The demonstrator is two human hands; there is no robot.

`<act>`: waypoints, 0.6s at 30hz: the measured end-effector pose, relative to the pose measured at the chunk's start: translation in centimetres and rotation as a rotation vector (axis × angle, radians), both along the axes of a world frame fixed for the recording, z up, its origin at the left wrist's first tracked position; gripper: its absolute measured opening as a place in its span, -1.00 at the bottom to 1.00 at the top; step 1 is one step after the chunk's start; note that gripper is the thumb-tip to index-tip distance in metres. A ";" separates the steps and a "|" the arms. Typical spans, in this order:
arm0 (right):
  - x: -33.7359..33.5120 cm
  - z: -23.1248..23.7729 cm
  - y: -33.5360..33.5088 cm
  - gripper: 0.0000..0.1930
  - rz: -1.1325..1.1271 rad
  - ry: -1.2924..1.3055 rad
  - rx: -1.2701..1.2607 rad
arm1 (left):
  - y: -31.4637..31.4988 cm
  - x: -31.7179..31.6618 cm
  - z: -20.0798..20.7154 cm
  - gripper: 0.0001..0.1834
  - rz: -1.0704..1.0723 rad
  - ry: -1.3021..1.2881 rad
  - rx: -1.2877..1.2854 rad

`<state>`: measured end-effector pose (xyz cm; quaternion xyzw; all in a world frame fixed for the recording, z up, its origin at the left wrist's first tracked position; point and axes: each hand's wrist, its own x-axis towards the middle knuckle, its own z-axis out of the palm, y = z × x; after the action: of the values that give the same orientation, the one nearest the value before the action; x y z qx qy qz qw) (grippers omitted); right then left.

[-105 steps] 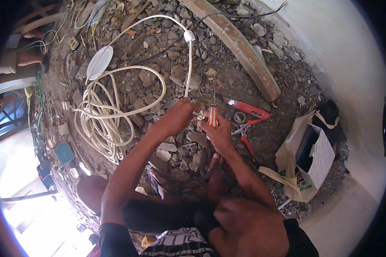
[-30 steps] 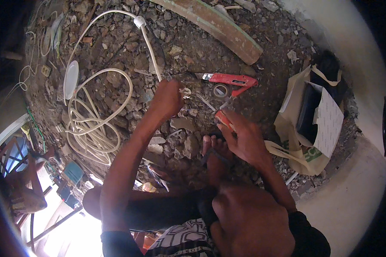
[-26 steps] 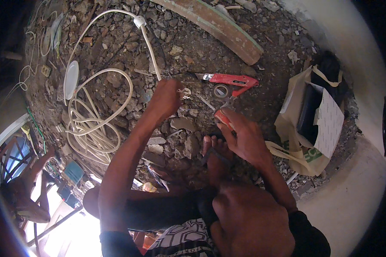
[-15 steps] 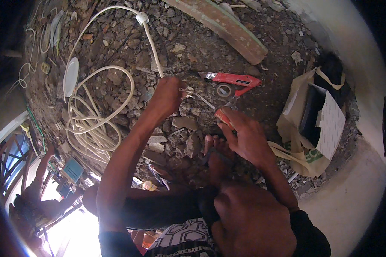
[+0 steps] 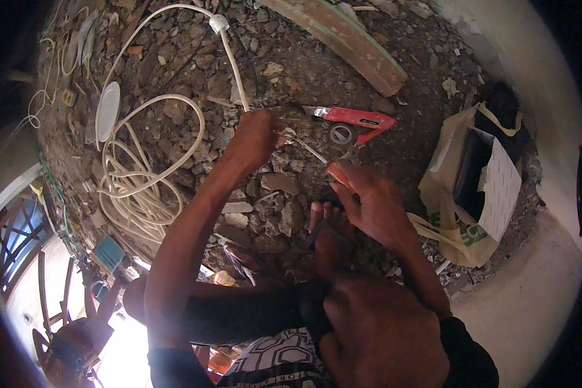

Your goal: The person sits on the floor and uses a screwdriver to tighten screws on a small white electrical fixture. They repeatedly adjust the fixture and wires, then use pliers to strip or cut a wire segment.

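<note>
My left hand (image 5: 255,139) is closed around the end of a thick white cable (image 5: 236,71), which runs up from the fist through a white fitting (image 5: 219,24). My right hand (image 5: 372,200) grips a screwdriver by its orange-red handle. The screwdriver's thin metal shaft (image 5: 313,153) points up and left, its tip close to the left hand's fingers. Something small and pale shows at that tip, too small to make out. Just beyond the hands lie a red-handled cutting tool (image 5: 355,118) and a roll of tape (image 5: 341,134).
Coiled white cable (image 5: 139,174) and a white oval disc (image 5: 108,111) lie left on rubble. A long board (image 5: 343,42) lies beyond. At right, a paper bag (image 5: 449,168) stands by the wall (image 5: 530,271). Another person (image 5: 77,343) is at lower left.
Both hands keep their grips, and the screwdriver stays angled toward the left hand. The view has shifted slightly. At lower left, the other person has moved downward, with the arm no longer raised.
</note>
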<state>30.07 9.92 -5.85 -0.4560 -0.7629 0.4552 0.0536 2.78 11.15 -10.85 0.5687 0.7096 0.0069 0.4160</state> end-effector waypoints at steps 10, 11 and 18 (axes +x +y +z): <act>0.1 -0.1 0.5 -0.60 0.019 -0.024 0.012 | 0.1 -0.2 -0.4 -0.68 -0.007 -0.024 0.027; 0.1 -0.1 0.4 -0.60 0.015 -0.014 0.009 | 0.1 -0.3 -0.5 -0.68 -0.010 -0.034 0.029; 0.5 -0.4 0.4 -0.59 0.007 0.003 0.023 | 0.6 0.1 0.0 -0.77 -0.019 -0.053 0.002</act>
<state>30.56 10.30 -6.30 -0.4520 -0.7695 0.4475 0.0585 2.89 11.76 -10.82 0.5755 0.6928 0.0190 0.4342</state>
